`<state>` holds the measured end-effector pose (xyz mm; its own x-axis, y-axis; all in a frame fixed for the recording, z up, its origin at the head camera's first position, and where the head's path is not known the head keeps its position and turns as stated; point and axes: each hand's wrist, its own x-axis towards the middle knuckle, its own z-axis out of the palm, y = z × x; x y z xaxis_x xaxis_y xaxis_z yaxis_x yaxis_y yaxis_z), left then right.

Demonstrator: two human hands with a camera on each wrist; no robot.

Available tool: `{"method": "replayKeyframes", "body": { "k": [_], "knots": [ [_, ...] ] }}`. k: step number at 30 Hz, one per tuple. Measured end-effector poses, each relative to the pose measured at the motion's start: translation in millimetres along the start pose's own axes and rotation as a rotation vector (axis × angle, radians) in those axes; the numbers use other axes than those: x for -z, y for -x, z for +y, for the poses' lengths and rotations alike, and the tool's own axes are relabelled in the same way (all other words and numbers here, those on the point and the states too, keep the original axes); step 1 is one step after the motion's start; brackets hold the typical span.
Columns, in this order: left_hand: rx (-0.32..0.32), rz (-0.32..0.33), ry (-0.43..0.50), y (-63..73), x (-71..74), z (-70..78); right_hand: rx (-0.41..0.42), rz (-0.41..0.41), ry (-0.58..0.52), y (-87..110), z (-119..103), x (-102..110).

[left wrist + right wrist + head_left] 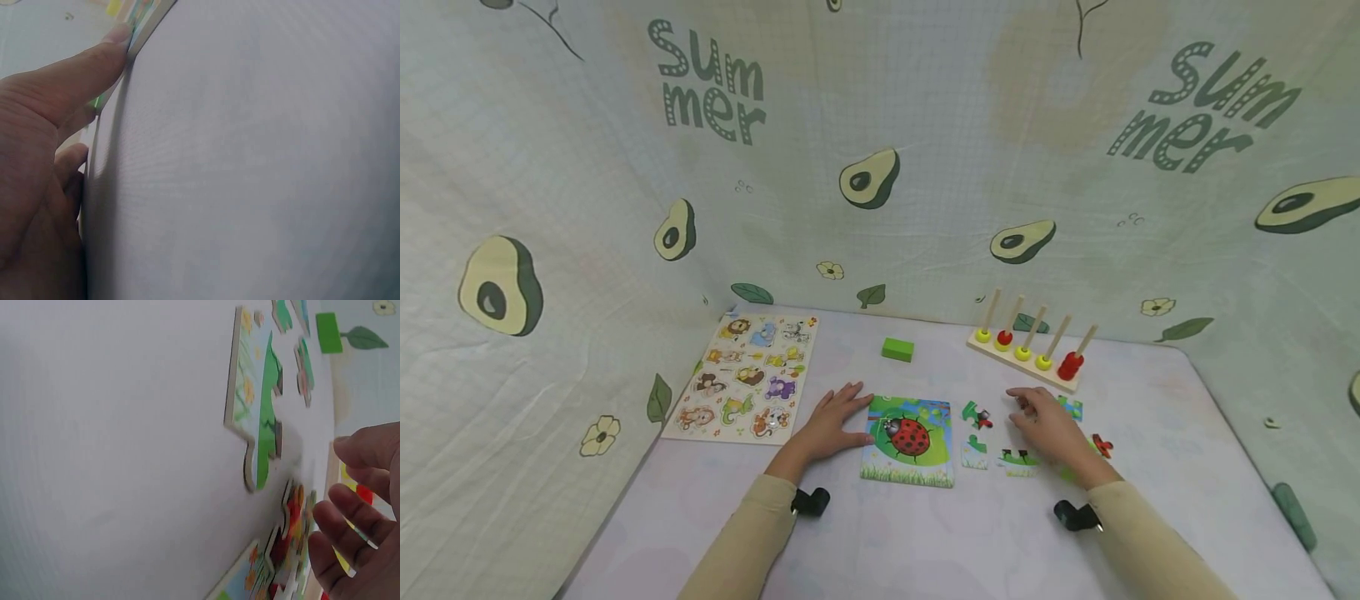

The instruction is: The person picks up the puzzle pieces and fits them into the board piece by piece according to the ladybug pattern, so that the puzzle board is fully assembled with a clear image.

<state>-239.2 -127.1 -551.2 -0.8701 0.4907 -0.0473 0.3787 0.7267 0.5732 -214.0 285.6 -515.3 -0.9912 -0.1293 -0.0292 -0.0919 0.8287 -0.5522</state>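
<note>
A square ladybug puzzle board (908,439) lies flat at the middle of the table. My left hand (831,423) rests at its left side, fingers spread, the thumb touching the board's edge; in the left wrist view the thumb (94,72) lies against that edge. Loose jigsaw pieces are scattered to the right of the board, among them a grass-edged piece (253,384) and a small corner piece (974,454). Over them hovers my right hand (1051,429), its fingers loosely bent and nothing visible between them. It partly hides some pieces beneath.
An animal peg puzzle (741,379) lies at the back left. Behind the ladybug board is a green block (897,349). A wooden peg stand (1024,360) with red and yellow beads stands at the back right. Patterned cloth (880,108) encloses the table's back and sides.
</note>
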Motion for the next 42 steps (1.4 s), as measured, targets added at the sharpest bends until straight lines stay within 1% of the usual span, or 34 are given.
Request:
{"method": "replayKeyframes", "body": {
  "k": [5, 9, 15, 19, 25, 30, 34, 42],
  "knots": [
    [-0.011, 0.006, 0.003, 0.3, 0.5, -0.2, -0.045, 0.023, 0.018, -1.9, 21, 10],
    [-0.007, 0.005, 0.01, 0.3, 0.5, -0.3, -0.084, 0.017, 0.038, -4.0, 33, 15],
    [-0.003, 0.004, 0.001, 0.8, 0.5, 0.9, -0.149, -0.017, 0.054, -7.1, 37, 18],
    [-0.003, 0.011, 0.0, 1.4, 1.1, 2.3, -0.165, -0.025, 0.042, -7.1, 36, 19],
    [-0.011, 0.015, 0.009, 1.6, 1.3, 2.4, -0.171, -0.011, 0.041, -6.5, 37, 18],
    [0.004, 0.001, -0.006, 1.1, 0.9, 1.0, -0.132, 0.001, 0.034, -5.8, 39, 18],
    [0.007, 0.008, -0.009, 0.6, -0.1, 0.1, -0.116, 0.004, 0.018, -4.0, 40, 18],
    [-0.005, 0.014, -0.007, 1.1, -0.1, 0.7, -0.132, -0.009, -0.004, -2.8, 41, 19]
  ]
}}
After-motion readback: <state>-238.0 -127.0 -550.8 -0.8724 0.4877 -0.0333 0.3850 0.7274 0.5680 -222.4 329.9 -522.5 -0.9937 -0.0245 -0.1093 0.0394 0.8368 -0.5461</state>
